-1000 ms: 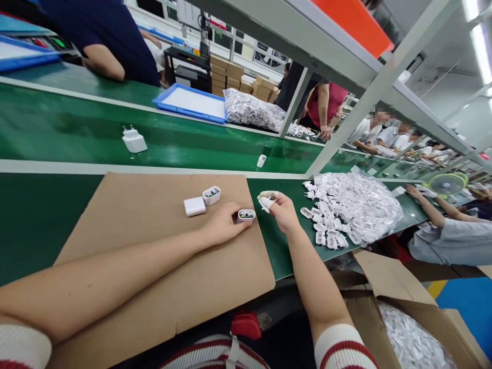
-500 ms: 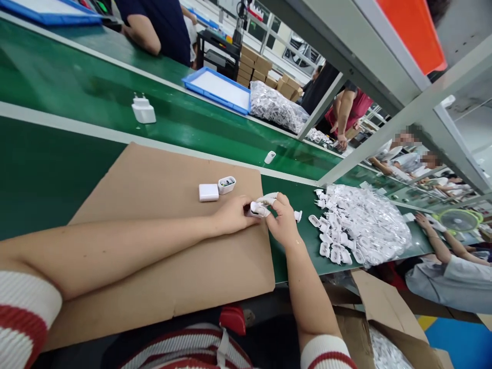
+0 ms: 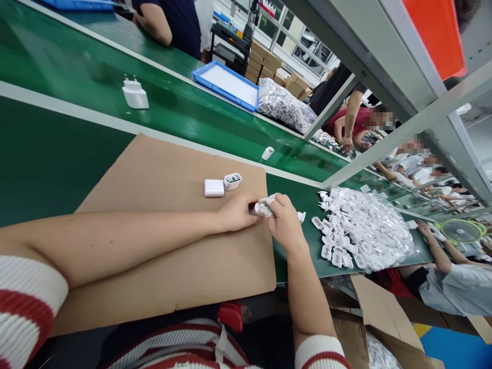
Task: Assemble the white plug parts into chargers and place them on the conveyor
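My left hand (image 3: 237, 212) and my right hand (image 3: 285, 224) meet at the right edge of a brown cardboard sheet (image 3: 154, 215). Between them sits a small white charger body (image 3: 261, 208). The left hand's fingers grip it from the left. My right hand's fingers, one capped in a white finger cot, press a white plug part onto it from the right. Two more white charger pieces (image 3: 223, 185) lie on the cardboard just behind, one of them open-topped. A heap of white plug parts (image 3: 357, 230) on clear plastic lies to the right.
A green conveyor belt (image 3: 77, 66) runs behind, carrying a finished white charger (image 3: 135, 94) and a small white part (image 3: 267, 152). A blue tray (image 3: 228, 84) and a bag of parts (image 3: 284, 105) sit beyond. Other people work along the line. An open carton (image 3: 380, 328) stands at lower right.
My right hand has brought its white plug part down onto the charger body held in my left hand; both hands are now pressed together. The finished charger on the belt has moved left.
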`<state>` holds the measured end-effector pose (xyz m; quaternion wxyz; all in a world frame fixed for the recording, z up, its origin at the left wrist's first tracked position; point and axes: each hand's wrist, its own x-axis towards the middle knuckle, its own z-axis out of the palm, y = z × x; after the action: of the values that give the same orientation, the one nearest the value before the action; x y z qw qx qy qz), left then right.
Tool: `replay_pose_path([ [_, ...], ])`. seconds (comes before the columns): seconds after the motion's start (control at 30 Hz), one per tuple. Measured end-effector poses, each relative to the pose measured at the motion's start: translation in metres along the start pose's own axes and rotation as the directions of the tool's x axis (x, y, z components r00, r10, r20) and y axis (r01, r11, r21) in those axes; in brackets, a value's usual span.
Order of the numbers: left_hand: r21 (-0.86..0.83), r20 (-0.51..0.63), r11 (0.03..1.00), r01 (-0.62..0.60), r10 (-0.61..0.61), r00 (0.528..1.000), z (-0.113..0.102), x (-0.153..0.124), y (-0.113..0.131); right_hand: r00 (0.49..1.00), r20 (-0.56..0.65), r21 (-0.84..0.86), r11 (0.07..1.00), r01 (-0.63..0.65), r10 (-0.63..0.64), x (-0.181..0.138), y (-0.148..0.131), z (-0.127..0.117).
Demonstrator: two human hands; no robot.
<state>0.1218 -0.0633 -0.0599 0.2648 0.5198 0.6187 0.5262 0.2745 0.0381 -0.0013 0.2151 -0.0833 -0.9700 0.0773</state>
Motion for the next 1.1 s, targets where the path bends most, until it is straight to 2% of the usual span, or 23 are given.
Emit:
replay_pose_path([
  [0.13, -0.001, -0.008, 1.000, 0.011, -0.011, 1.000, 0.000, 0.000, 0.001, 0.997, -0.081, -0.018, 1.000, 0.008, -0.010, -0.001, 0.001, -0.001],
  [0.3, -0.009, -0.008, 1.000, 0.007, -0.007, 1.000, 0.000, 0.001, 0.001, 1.000, 0.013, 0.001, 1.000, 0.005, -0.005, 0.000, 0.000, -0.001],
  [0.47, 0.008, -0.012, 1.000, -0.011, 0.011, 1.000, 0.000, 0.001, 0.001, 0.999, 0.041, 0.026, 1.000, 0.010, -0.011, 0.002, 0.000, -0.002],
  [0.7, 0.046, -0.021, 0.999, -0.005, 0.006, 1.000, 0.000, 0.001, 0.001, 0.987, 0.085, -0.003, 0.991, -0.135, 0.135, 0.007, 0.002, 0.003],
  [0.93, 0.096, -0.025, 0.995, 0.034, -0.032, 0.999, 0.000, -0.001, 0.006, 0.963, 0.103, -0.048, 0.968, -0.245, 0.248, 0.007, -0.008, 0.005],
  [1.0, 0.127, -0.019, 0.992, 0.024, -0.022, 1.000, 0.001, -0.003, 0.011, 0.947, 0.083, 0.007, 0.950, -0.313, 0.312, 0.006, -0.009, 0.007],
  [1.1, 0.202, 0.030, 0.979, -0.017, 0.011, 0.999, -0.003, -0.005, 0.024, 0.904, 0.050, 0.281, 0.862, -0.421, 0.425, -0.001, 0.001, 0.004],
])
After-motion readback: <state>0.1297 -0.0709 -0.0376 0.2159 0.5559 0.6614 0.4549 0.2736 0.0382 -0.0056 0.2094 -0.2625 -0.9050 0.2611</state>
